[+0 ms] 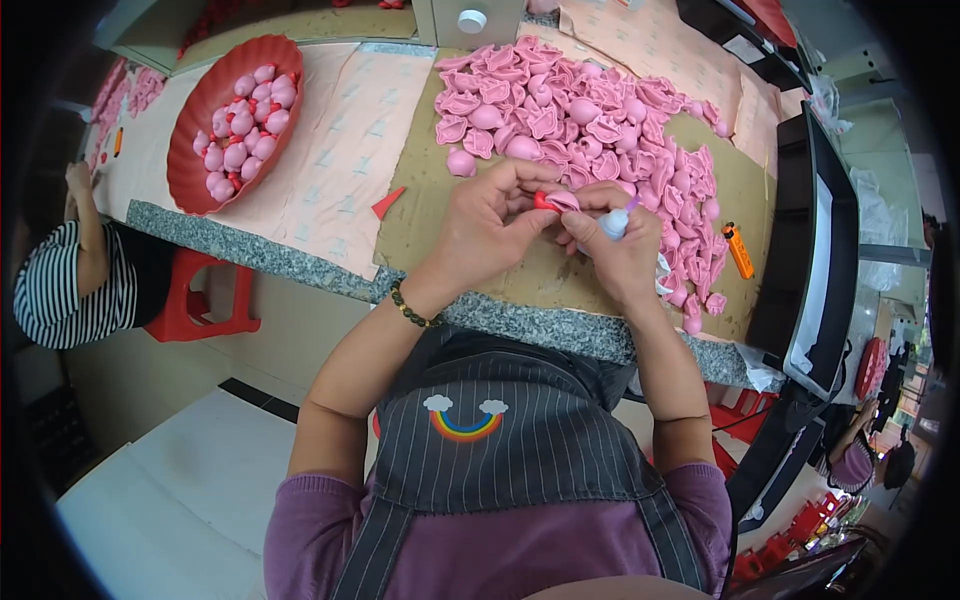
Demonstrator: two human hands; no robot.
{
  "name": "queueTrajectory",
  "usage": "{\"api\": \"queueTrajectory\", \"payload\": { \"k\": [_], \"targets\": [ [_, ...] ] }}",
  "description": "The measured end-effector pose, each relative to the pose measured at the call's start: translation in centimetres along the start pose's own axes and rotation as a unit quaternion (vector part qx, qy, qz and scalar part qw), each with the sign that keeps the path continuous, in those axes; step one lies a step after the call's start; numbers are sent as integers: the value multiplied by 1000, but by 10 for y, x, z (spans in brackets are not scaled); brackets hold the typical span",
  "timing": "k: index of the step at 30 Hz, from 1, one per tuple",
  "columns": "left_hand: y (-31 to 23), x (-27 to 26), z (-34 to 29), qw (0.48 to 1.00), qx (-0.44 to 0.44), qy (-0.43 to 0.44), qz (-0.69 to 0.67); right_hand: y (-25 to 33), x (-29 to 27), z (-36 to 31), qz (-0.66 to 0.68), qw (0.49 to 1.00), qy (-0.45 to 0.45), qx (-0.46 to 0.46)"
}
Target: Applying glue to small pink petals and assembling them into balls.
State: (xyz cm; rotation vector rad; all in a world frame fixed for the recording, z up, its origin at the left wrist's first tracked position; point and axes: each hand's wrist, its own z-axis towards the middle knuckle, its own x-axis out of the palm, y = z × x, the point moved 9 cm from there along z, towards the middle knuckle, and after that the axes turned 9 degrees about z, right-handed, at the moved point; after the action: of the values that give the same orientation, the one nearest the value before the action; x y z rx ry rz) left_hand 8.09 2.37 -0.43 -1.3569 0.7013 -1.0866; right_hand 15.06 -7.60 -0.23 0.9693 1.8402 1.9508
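Piece (566,201), pink-and-red, between fingers (522,174).

Dark pinstriped apron (545,450) (rainbow (467,434) motif), purple sleeves (312,530)

On our left, we could slide across the tabletop (300,264) between our left hand (475,230) and the red bowl (184,165), where a small red scrap (387,204) lies. Ahead and rightward, the heaped pink pieces (585,112) bar our way; past them, an orange lighter (738,250) and a black tray (788,255) hem us in.
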Motion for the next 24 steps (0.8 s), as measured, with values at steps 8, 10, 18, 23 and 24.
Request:
{"api": "queueTrajectory", "payload": {
  "k": [8,10,18,23,24],
  "targets": [
    [6,9,-3,996,-48,73,-19,10,-3,-4,-39,998,-48,21],
    [7,6,-2,996,-60,66,-23,14,-1,-5,-64,997,-27,-38],
    [3,5,0,994,-87,56,32,26,0,-8,-101,987,-8,-121],
    [7,5,-2,994,-83,64,41,26,1,-10,-109,983,-3,-147],
    [6,5,-2,995,-80,57,33,21,-1,-10,-103,987,-14,-126]
  ]
}}
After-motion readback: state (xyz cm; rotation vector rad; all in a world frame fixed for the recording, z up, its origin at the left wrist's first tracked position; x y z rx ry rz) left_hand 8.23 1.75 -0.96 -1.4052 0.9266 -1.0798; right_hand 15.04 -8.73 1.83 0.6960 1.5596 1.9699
